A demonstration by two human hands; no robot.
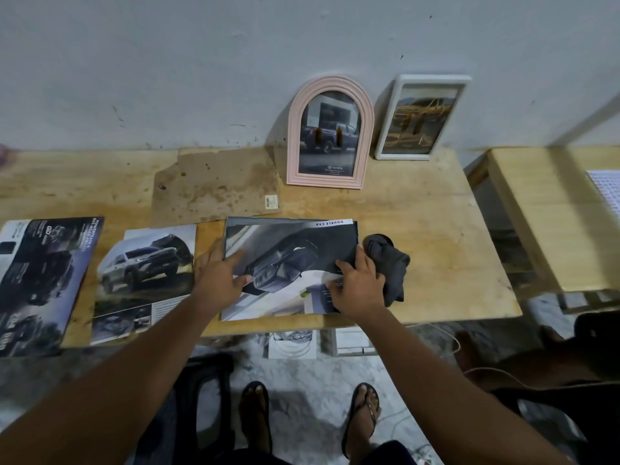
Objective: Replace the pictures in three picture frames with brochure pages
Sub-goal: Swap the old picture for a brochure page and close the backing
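Note:
A brochure page with a dark car (pixel 285 256) lies flat near the table's front edge, over a dark rectangular frame whose rim shows along its top. My left hand (pixel 219 271) presses its left side with fingers spread. My right hand (pixel 360 285) rests on its lower right corner, fingers bent on the paper. A pink arched frame (pixel 330 132) with a truck picture leans on the wall. To its right stands a white rectangular frame (pixel 421 117) with a yellow picture. Two more brochure pages lie at left, one with a white SUV (pixel 144 280) and a dark one (pixel 40 283).
A dark grey cloth (pixel 389 263) lies bunched right beside my right hand. A stained brown backing board (pixel 214 186) lies flat behind the pages. The wooden table (pixel 436 229) ends at right; a second table (pixel 550 223) stands beyond a gap. My sandalled feet are below.

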